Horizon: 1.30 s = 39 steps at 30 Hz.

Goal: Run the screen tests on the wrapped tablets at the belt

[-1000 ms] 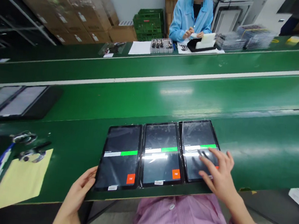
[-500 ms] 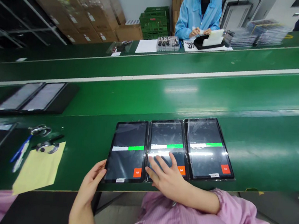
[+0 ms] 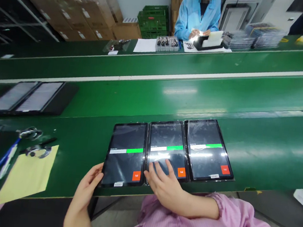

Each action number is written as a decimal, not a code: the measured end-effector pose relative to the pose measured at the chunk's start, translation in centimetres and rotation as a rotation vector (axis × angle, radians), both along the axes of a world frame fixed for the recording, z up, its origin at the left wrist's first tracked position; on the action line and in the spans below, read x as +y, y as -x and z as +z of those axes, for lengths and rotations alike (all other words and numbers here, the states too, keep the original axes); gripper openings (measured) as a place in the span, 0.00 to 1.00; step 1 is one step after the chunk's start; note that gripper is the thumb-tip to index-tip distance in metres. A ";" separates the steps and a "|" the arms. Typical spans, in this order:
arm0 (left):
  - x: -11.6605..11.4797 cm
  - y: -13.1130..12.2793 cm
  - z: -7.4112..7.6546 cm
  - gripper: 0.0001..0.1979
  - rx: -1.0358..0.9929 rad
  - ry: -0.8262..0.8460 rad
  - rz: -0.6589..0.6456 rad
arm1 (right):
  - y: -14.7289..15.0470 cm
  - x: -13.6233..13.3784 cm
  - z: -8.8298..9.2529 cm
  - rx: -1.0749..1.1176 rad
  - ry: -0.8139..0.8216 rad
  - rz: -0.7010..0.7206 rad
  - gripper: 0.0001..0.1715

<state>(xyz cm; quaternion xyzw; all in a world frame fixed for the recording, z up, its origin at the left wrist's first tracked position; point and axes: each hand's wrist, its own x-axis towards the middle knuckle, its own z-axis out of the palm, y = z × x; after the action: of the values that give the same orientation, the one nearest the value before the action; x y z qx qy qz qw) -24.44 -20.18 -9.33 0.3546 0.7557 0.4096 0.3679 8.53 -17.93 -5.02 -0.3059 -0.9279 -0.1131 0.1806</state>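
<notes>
Three tablets lie side by side near the bench's front edge, screens lit, each showing a white and green bar and an orange-red "Fail" box. My left hand (image 3: 88, 182) grips the lower left edge of the left tablet (image 3: 127, 136), thumb against the side and the other fingers bent at the rim. Over the lower part of the middle tablet (image 3: 167, 135) is my right hand (image 3: 164, 183), its fingers spread; whether they touch the glass I cannot tell. Beside it lies the right tablet (image 3: 205, 133), with clear film on its screen and a small white label at the bottom.
On the left are a yellow paper sheet (image 3: 30, 173), pens (image 3: 7, 159), clear tape rolls (image 3: 37, 151) and more tablets (image 3: 38, 96). Across the green belt (image 3: 131, 97) a person in a blue jacket (image 3: 198, 15) works near a parts box (image 3: 167, 43) and a black tray (image 3: 207, 43).
My right hand has drawn back a little toward me, uncovering the middle tablet's whole "Fail" box. My left hand stays at the left tablet's edge. The view has shifted slightly.
</notes>
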 end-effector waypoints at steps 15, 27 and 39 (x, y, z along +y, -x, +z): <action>-0.2 -0.2 -0.1 0.38 -0.018 -0.006 0.016 | -11.9 -1.2 -1.4 0.336 0.098 -0.421 0.30; -0.4 0.5 -0.7 0.39 -0.003 0.015 0.007 | -13.4 -2.2 -3.2 0.339 0.091 -0.395 0.20; -0.4 -0.1 -0.6 0.37 0.003 -0.018 0.023 | -12.2 -2.1 -4.6 0.420 -0.067 -0.407 0.25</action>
<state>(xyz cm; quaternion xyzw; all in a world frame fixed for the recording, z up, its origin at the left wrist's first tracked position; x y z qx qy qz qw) -24.33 -20.55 -9.89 0.3499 0.7567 0.4199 0.3587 20.76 -19.98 -9.61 -0.4964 -0.7855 -0.1116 0.3523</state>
